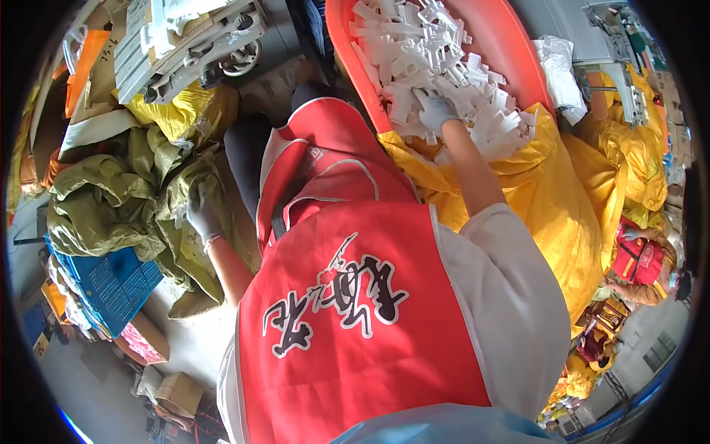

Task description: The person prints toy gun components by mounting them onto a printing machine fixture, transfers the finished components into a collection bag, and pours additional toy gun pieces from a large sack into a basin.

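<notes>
Many white plastic parts (484, 122) fill a red tub (510, 44) in front of me to the right. My right hand (435, 109), in a grey glove, rests on the heap with its fingers apart, touching the parts. My left hand (201, 211), also gloved, is low on the left over the mouth of an olive-green woven sack (103, 196). Its fingers look stretched down along the sack, and a small whitish bit shows beside them. Whether that bit is in the hand is hard to make out.
A yellow sack (547, 214) drapes over the tub's near edge. At the upper left stands a grey metal machine (196, 52) above another yellow bag (177, 111). A blue plastic crate (111, 285) and a cardboard box (180, 394) are on the left. Another person (640, 255) is at the far right.
</notes>
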Available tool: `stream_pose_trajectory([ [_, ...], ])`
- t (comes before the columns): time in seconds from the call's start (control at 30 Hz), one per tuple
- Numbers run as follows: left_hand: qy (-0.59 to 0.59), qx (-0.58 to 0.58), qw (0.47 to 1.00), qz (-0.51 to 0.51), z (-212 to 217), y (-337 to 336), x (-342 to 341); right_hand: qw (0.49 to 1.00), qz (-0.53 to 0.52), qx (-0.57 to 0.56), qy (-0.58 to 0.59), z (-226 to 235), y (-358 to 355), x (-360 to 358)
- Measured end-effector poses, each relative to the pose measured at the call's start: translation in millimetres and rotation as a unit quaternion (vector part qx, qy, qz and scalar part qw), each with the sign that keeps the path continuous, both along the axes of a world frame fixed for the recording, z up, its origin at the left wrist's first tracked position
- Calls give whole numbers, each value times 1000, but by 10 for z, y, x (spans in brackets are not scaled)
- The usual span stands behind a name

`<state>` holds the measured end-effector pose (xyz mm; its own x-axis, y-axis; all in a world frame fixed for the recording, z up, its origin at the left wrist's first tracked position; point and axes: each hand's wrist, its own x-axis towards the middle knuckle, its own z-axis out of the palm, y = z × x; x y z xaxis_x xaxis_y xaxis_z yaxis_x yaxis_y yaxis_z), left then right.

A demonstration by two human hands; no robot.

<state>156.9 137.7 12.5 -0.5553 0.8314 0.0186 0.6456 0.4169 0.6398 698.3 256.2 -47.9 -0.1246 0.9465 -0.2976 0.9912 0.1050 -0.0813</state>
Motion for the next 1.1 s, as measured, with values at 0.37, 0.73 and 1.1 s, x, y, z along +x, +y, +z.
stream_pose_trajectory([
  [0.37, -68, 4, 998, 11, -254, -177, -76, 993, 34, 88, 78, 187, 162, -96],
  [0.73, -23, 45, 998, -21, 296, 27, 170, 982, -122, -135, 45, 200, -85, -618],
  [1.1, 128, 292, 938, -134, 1805, 1061, 200, 793, -150, 43, 589, 431, -316, -385],
])
